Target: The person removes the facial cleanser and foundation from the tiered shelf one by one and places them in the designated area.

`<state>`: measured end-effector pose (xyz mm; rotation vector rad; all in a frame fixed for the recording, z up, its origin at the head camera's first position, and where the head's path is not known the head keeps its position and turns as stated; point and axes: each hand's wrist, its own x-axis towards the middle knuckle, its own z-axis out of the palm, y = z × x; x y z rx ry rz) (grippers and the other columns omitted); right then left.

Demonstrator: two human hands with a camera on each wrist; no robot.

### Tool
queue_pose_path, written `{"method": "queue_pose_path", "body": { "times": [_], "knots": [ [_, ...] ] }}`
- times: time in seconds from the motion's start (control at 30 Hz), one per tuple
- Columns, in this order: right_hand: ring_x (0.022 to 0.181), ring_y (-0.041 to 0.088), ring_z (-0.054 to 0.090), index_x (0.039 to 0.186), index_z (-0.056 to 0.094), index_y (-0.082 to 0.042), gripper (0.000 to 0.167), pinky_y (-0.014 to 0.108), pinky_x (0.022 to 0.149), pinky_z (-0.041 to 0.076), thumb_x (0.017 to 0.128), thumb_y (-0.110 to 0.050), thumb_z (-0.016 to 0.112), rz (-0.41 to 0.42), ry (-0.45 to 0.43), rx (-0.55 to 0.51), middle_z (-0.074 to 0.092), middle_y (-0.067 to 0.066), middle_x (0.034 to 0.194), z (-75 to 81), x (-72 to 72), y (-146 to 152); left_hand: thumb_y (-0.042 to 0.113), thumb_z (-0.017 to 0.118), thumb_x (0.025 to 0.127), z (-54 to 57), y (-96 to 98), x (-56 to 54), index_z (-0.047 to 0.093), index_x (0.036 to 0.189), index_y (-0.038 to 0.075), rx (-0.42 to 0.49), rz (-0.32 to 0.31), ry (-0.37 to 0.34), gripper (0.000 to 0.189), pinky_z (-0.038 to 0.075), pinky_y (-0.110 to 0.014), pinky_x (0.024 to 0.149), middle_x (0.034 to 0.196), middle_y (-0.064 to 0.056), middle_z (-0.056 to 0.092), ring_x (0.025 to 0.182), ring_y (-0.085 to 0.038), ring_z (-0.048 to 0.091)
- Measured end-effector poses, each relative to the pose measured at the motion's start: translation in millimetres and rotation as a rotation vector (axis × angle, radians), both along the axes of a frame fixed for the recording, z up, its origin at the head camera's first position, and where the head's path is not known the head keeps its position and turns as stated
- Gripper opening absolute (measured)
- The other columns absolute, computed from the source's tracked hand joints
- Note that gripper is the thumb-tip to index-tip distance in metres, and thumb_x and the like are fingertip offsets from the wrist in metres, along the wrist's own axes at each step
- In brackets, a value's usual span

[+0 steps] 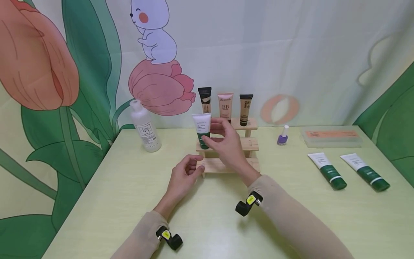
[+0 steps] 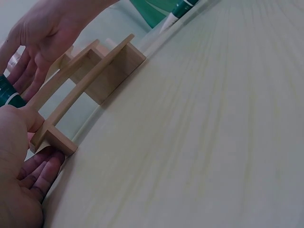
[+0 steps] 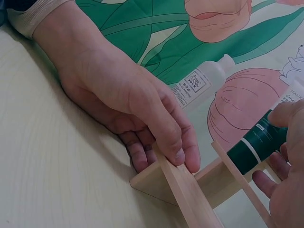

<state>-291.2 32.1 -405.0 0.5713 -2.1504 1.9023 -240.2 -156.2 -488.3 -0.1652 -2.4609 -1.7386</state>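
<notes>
A three-step wooden display stand (image 1: pixel 213 166) stands at the middle of the table by the back curtain. My left hand (image 1: pixel 183 175) grips the left end of its lowest step, thumb on top and fingers beneath in the right wrist view. With thumb and fingers, my right hand (image 1: pixel 231 148) holds a white and green squeeze tube (image 1: pixel 202 124) upright at the left of the middle step, its base at step level. On the top step stand a black and beige tube (image 1: pixel 205 96), a pink BB cream tube (image 1: pixel 225 103) and a gold-brown tube (image 1: pixel 245 109).
Two more white and green tubes (image 1: pixel 329 172) lie on the table at right. Behind them is a flat clear case (image 1: pixel 333 137). A purple nail polish bottle (image 1: pixel 283 136) stands right of the stand, a white gel remover bottle (image 1: pixel 145 127) to its left.
</notes>
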Motion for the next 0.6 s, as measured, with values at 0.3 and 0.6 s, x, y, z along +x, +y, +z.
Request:
{"method": "queue_pose_path", "body": {
  "times": [0.3, 0.6],
  "knots": [
    [0.121, 0.027, 0.071, 0.147, 0.06, -0.009, 0.053, 0.042, 0.105, 0.061, 0.1, -0.007, 0.084, -0.011, -0.027, 0.016, 0.073, 0.012, 0.129, -2.2, -1.4, -4.9, 0.019, 0.081, 0.105, -1.2, 1.1, -0.3, 0.075, 0.132, 0.021, -0.001, -0.008, 0.006, 0.028, 0.058, -0.026, 0.089, 0.113, -0.004, 0.075, 0.103, -0.02, 0.068],
    [0.121, 0.026, 0.071, 0.144, 0.062, -0.01, 0.047, 0.042, 0.103, 0.062, 0.102, -0.007, 0.082, -0.014, -0.016, 0.017, 0.074, 0.011, 0.13, -0.8, 2.0, -2.6, 0.019, 0.081, 0.105, 0.8, -0.5, 1.3, 0.075, 0.132, 0.021, -0.008, 0.0, 0.005, 0.028, 0.058, -0.027, 0.089, 0.113, -0.004, 0.075, 0.103, -0.021, 0.069]
  ]
}}
